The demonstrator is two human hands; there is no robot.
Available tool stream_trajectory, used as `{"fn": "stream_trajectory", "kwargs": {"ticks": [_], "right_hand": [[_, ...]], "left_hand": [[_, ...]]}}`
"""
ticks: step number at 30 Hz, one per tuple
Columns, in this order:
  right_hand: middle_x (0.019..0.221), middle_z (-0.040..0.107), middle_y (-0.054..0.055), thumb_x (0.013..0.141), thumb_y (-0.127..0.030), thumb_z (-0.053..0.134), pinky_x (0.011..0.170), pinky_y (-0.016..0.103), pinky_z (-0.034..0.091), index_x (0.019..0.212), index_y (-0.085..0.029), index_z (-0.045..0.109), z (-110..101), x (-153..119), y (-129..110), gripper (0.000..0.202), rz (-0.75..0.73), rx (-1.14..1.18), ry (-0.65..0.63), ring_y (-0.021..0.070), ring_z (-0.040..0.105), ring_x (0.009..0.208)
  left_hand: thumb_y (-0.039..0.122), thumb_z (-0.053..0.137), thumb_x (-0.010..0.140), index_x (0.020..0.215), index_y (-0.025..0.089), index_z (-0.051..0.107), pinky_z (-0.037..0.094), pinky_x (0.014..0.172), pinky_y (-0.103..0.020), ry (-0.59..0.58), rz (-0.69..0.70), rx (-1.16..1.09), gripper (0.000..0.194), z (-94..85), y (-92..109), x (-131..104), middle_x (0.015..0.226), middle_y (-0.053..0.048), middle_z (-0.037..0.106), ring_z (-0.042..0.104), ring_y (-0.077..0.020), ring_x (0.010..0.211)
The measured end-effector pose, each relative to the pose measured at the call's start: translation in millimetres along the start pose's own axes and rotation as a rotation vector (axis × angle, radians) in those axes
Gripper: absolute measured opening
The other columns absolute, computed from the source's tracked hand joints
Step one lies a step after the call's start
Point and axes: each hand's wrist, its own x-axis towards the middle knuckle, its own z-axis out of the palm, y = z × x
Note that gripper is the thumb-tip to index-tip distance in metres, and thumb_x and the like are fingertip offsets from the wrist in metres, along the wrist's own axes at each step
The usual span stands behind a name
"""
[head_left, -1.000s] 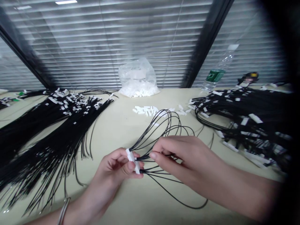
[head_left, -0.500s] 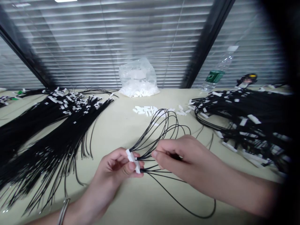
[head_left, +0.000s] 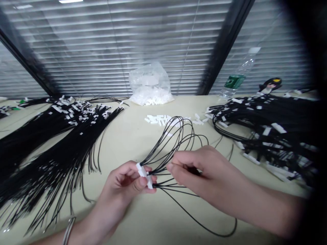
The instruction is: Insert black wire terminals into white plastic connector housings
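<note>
Between thumb and fingers, my left hand (head_left: 125, 185) pinches white plastic connectors (head_left: 144, 175). Several thin black wires (head_left: 176, 136) come out of them; some loop up and over to the right, and one hangs in a wide curve below. My right hand (head_left: 199, 170) is closed, thumb against curled forefinger, at the wires just right of the connectors. The wire portion inside its fingers is mostly hidden by the hand.
Bundles of black wires with white ends (head_left: 58, 146) cover the table's left. More connectorized wires (head_left: 268, 136) lie on the right. Loose white connectors (head_left: 159, 119) sit behind my hands, before a clear bag of connectors (head_left: 150, 88). A plastic bottle (head_left: 235, 81) stands at the back right.
My right hand has shifted very slightly to the right and up along the wires. My left hand keeps its hold on the connectors, nearly unmoved.
</note>
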Motion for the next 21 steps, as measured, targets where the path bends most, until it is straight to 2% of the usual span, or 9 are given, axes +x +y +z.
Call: {"fn": "stream_trajectory", "kwargs": {"ticks": [8, 13, 21], "right_hand": [[0.053, 0.025, -0.005, 0.082, -0.020, 0.042, 0.044, 0.019, 0.020, 0.058, -0.015, 0.029, 3.6, -4.5, 0.1, 0.027, -0.008, 0.028, 0.016, 0.0055, 0.024, 0.050], [0.053, 0.029, -0.005, 0.081, -0.018, 0.042, 0.044, 0.018, 0.021, 0.058, -0.015, 0.033, 2.1, -3.1, -3.7, 0.025, -0.001, 0.125, 0.006, 0.0051, 0.027, 0.050], [0.051, 0.026, -0.006, 0.075, -0.009, 0.044, 0.041, 0.016, 0.018, 0.056, -0.015, 0.030, -1.3, -3.7, -5.4, 0.024, -0.098, 0.102, 0.149, 0.0037, 0.023, 0.048]], "left_hand": [[0.016, 0.066, 0.076, 0.076, 0.018, 0.067, 0.052, 0.072, -0.024, 0.030, -0.005, 0.031, 0.002, 0.6, 2.8, -2.7, 0.094, -0.003, 0.070, 0.064, -0.0122, 0.076], [0.017, 0.066, 0.077, 0.074, 0.020, 0.067, 0.051, 0.074, -0.023, 0.029, 0.001, 0.028, 0.004, 0.3, 2.7, -2.4, 0.084, -0.001, 0.071, 0.065, -0.0131, 0.080], [0.018, 0.066, 0.076, 0.080, 0.021, 0.069, 0.053, 0.075, -0.023, 0.065, -0.013, -0.003, 0.006, 0.1, 3.1, -1.0, 0.087, -0.001, 0.072, 0.065, -0.0123, 0.080]]}}
